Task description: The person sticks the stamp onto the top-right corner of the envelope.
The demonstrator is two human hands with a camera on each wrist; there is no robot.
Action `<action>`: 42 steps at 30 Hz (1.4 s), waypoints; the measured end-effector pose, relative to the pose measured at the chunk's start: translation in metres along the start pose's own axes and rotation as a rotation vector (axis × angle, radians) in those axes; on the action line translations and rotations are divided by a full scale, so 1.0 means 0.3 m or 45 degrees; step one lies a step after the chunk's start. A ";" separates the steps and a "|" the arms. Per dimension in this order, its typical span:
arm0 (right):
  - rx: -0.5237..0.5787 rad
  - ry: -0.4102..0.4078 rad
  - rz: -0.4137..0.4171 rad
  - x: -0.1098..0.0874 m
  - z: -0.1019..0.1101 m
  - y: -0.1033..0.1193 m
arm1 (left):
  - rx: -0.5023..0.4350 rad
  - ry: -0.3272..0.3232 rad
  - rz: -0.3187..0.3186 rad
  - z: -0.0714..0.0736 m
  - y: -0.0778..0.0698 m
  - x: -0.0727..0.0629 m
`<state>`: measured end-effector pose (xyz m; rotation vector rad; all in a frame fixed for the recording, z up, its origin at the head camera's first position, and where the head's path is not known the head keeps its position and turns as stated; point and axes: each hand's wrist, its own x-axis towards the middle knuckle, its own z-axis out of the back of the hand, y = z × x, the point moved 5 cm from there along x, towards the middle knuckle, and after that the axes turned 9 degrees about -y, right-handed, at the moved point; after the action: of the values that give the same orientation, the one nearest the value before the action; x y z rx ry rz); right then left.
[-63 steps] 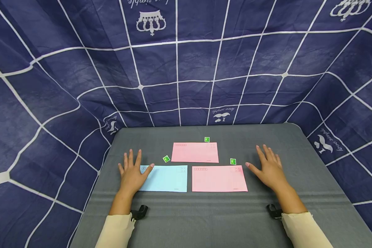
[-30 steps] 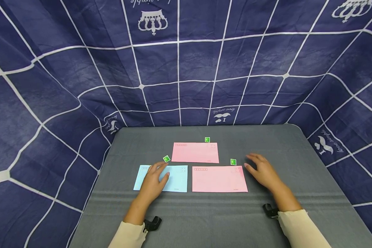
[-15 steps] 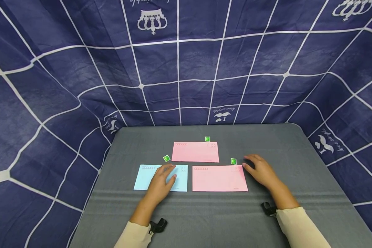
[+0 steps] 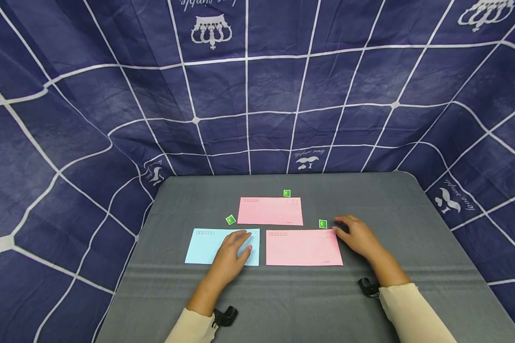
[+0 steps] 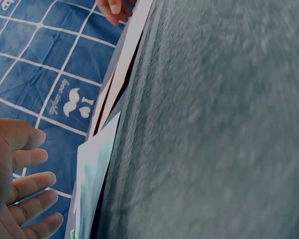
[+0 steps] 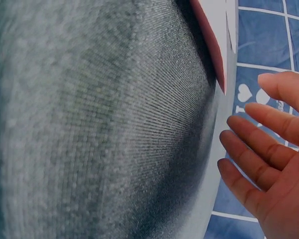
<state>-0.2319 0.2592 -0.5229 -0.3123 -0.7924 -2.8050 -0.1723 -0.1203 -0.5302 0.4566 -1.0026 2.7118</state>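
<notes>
I observe the left hand [image 4: 230,257], fingers loose and gripping nothing, over the blue envelope [image 4: 201,248] toward the left edge of the tabletop [image 4: 292,305]. I find the right hand [image 4: 359,239], relaxed and empty, beside a green sticker [image 4: 323,224] and pink envelope [image 4: 302,248], nearer the tabletop's right edge.

Left hand [image 4: 229,257], right hand [image 4: 359,237] relaxed
</notes>
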 end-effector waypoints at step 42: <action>0.153 0.086 -0.175 0.087 -0.089 -0.043 | -0.008 0.212 -0.199 -0.144 -0.163 -0.025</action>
<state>-0.2641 0.2519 -0.5446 -0.1477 -0.9967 -2.8601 -0.1597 -0.0561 -0.5350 0.2891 -0.8924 2.5585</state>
